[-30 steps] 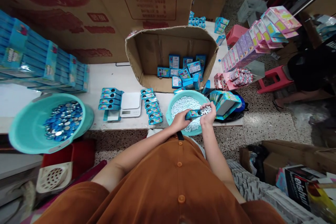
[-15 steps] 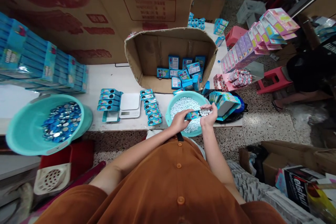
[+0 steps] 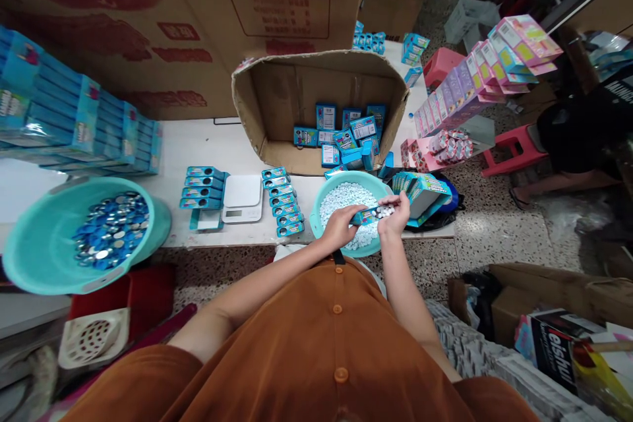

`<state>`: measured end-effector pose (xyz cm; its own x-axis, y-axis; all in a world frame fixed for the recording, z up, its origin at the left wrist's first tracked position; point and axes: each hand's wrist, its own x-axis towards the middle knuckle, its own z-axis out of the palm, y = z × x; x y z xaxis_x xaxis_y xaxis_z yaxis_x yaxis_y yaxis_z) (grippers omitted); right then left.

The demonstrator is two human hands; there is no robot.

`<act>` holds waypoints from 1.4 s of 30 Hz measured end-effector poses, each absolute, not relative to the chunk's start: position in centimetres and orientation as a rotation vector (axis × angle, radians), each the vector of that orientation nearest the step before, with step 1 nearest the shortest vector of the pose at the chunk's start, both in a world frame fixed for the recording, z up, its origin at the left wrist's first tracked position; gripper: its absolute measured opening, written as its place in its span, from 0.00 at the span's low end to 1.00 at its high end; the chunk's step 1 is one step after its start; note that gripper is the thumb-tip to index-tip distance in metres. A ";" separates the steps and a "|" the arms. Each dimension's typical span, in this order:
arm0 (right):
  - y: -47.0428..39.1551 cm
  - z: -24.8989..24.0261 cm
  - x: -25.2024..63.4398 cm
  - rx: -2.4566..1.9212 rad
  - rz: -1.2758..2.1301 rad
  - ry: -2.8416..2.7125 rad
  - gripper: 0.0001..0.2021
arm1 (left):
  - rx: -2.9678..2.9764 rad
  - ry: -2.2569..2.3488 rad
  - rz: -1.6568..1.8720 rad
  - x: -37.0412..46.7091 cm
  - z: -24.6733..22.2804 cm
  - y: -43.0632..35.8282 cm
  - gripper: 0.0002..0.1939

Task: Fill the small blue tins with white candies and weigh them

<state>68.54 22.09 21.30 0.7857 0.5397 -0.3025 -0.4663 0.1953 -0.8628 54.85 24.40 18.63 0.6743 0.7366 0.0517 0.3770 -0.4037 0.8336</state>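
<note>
Over a turquoise basin (image 3: 317,209) of small white candies (image 3: 346,196), my left hand (image 3: 339,227) grips a small blue box (image 3: 364,217). The box lies nearly sideways, its right end at my right hand (image 3: 395,216). That hand is cupped around a heap of white candies (image 3: 384,211) touching the box's end. Left of the basin stands a column of small blue boxes (image 3: 283,202) with round dark openings. A white scale (image 3: 242,198) is beside them, and further left is another stack of blue boxes (image 3: 202,187).
An open cardboard carton (image 3: 277,95) with loose blue boxes stands behind the basin. At the left are a large turquoise basin (image 3: 24,237) of blue and silver pieces and wrapped box stacks (image 3: 74,105). A display box (image 3: 428,198) sits right of the candies. A person's leg (image 3: 554,186) shows at right.
The candies in my right palm look fewer and lie closer to the box's end. Both hands stay nearly in place, and the whole view has shifted slightly.
</note>
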 end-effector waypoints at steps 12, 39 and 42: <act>22.3 22.7 68.5 -1.175 0.639 -0.252 0.18 | 1.943 0.870 0.591 55.6 19.3 24.5 0.29; 20.1 9.7 70.8 -1.639 0.961 -0.527 0.19 | 1.467 0.953 0.698 52.5 16.4 25.2 0.22; 18.9 5.5 70.5 -1.904 0.991 -0.803 0.16 | 1.537 0.925 0.740 51.1 16.7 25.5 0.18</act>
